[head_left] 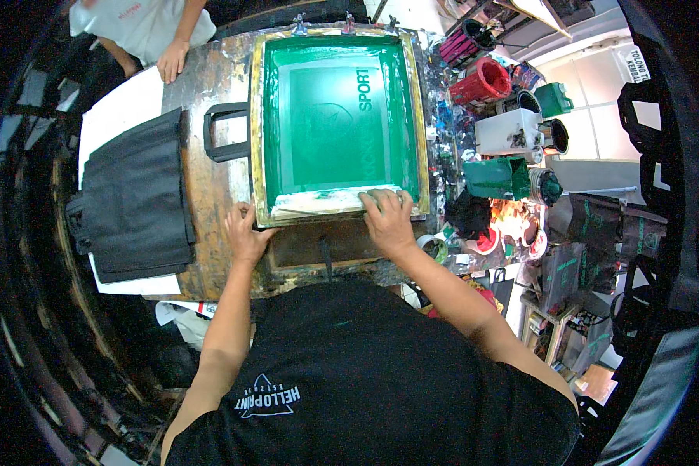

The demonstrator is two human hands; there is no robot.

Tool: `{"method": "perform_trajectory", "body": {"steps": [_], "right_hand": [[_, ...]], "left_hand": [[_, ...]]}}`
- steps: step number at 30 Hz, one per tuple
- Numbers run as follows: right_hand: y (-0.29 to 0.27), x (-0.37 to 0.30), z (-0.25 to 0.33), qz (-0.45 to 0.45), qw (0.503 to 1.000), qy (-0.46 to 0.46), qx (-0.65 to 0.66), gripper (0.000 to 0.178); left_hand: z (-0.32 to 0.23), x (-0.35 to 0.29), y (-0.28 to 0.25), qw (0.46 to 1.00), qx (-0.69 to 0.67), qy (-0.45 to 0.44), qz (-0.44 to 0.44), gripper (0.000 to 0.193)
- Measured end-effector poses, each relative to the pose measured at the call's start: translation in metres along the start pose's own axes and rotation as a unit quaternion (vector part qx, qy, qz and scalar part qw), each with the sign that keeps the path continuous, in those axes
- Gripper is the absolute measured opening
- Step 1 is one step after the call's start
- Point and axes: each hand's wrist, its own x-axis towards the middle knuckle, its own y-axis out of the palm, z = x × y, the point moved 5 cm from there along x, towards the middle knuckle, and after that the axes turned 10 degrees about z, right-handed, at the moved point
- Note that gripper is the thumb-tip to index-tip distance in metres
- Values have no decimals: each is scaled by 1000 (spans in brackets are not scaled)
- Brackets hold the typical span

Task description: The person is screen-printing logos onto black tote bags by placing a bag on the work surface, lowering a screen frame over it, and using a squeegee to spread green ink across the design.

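Observation:
A screen-printing frame (422, 132) with green mesh lies on the paint-stained table in front of me. A strip smeared with white (318, 203) runs along its near end. My left hand (246, 233) grips the frame's near left corner, its thumb along the near edge. My right hand (388, 223) has its fingers curled over the near rim toward the right; its fingertips touch the white-smeared strip. From under the frame's left side a black bag handle (212, 132) sticks out. Whatever else lies beneath the mesh is hidden.
Left of the frame lies a stack of black fabric bags (136, 198). Beyond it, another person's hand (172, 60) rests on the table (210, 74). Along the right stand a red bucket (481, 81), a white canister (505, 133) and a green container (497, 179). Clamps (349, 25) line the far edge.

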Motion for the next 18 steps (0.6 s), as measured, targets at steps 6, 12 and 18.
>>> {"method": "perform_trajectory", "body": {"steps": [6, 12, 18], "right_hand": [[-34, 7, 5, -32, 999, 1, -10, 49], [-94, 25, 13, -90, 996, -11, -19, 46], [-172, 82, 13, -162, 983, -37, -81, 50]], "left_hand": [[-9, -6, -16, 998, -56, -9, -13, 87], [-29, -3, -56, 988, -133, 17, -73, 83], [-91, 28, -148, 905, -395, 27, -157, 59]]}}
